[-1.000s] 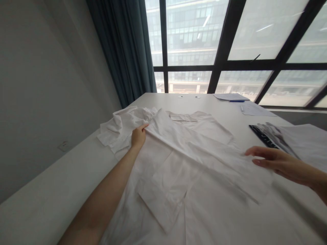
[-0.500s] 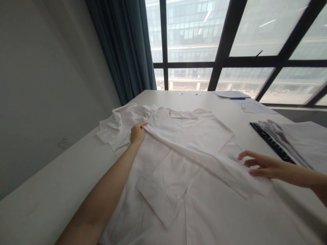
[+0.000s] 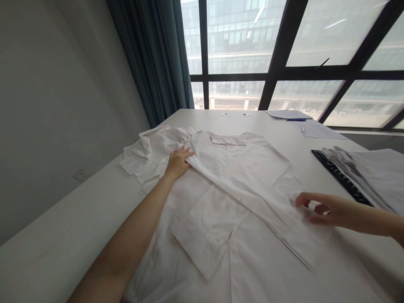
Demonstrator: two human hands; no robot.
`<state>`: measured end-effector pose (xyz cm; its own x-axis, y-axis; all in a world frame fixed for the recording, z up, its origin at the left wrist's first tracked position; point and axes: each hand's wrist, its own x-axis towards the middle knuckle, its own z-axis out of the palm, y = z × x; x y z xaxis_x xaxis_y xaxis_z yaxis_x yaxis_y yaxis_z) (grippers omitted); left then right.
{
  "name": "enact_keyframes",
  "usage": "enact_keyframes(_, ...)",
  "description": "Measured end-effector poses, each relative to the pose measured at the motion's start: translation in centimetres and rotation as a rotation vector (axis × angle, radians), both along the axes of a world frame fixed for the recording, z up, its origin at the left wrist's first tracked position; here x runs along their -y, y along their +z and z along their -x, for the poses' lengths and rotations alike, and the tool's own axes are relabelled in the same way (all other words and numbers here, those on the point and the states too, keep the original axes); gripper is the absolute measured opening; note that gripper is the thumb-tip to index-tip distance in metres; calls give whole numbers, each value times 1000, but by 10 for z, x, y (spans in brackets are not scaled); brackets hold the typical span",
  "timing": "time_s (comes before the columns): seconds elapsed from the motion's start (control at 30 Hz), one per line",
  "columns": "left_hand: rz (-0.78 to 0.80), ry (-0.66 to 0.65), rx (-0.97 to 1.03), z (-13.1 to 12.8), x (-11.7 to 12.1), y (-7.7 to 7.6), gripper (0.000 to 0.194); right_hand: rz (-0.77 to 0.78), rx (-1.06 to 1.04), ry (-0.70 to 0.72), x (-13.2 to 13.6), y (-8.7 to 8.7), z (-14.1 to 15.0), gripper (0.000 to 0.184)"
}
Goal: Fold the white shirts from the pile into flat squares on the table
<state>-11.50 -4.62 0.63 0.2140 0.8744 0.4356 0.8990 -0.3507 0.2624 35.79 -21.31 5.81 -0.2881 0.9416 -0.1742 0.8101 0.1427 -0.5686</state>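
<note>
A white shirt (image 3: 249,235) lies spread over the table, with its collar (image 3: 227,140) toward the window. One of its sleeves (image 3: 252,193) runs diagonally across the front down to the right, and a folded part lies at the lower middle. My left hand (image 3: 179,163) rests on the cloth near the shoulder, fingers stretched out and a little apart. Over the right side of the shirt is my right hand (image 3: 325,210), its fingers curved and apart, slightly blurred. Whether its fingertips touch the cloth I cannot tell.
Bunched white cloth (image 3: 148,147) lies at the shirt's far left. On the right, more folded fabric (image 3: 375,168) sits beside a black strip (image 3: 341,176) with white marks. Papers (image 3: 322,129) and a blue pen (image 3: 296,120) lie at the back. A wall stands left.
My left hand has gone from pinching the cloth edge to lying on it with fingers spread, slightly further right. The diagonal sleeve has settled flatter and lower. My right hand has shifted slightly, fingers more bent.
</note>
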Motion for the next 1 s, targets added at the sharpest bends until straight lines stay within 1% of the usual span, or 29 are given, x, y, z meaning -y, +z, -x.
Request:
enact_keyframes(0.07, 4, -59, -33, -1, 3, 2, 45, -63, 119, 50, 3, -1, 6, 33)
enact_keyframes(0.13, 16, -141, -71, -3, 5, 3, 44, -131, 214, 109, 11, 3, 21, 31)
enact_keyframes(0.2, 34, -217, -105, -4, 7, 4, 45, -91, 258, 208, 22, 8, 42, 28)
enact_keyframes(0.27, 52, -261, -124, -4, 7, 4, 48, -48, 301, 285, 35, 10, 64, 23)
enact_keyframes(0.37, 76, -278, -130, -4, 5, 2, 51, -112, 382, 329, 47, 5, 87, 8)
enact_keyframes(0.4, 83, -281, -128, -3, 4, 1, 52, -148, 407, 338, 48, 2, 90, 8)
enact_keyframes(0.47, 92, -283, -119, -2, 2, -1, 54, -206, 447, 352, 49, -2, 93, 14)
enact_keyframes(0.53, 96, -279, -102, -1, 1, -2, 59, -234, 472, 362, 49, 0, 94, 17)
enact_keyframes(0.67, 92, -261, -40, 3, -1, -5, 72, -203, 415, 403, 58, 19, 103, 16)
enact_keyframes(0.77, 89, -250, 23, 5, -4, -7, 72, -101, 308, 459, 69, 28, 111, 15)
enact_keyframes(0.83, 91, -243, 71, 5, -6, -8, 68, -21, 244, 492, 72, 27, 112, 16)
enact_keyframes(0.9, 93, -238, 124, 5, -7, -7, 63, 21, 204, 494, 70, 23, 110, 24)
enact_keyframes(1.0, 78, -205, 229, 8, -8, -6, 61, -34, 193, 405, 59, 17, 106, 36)
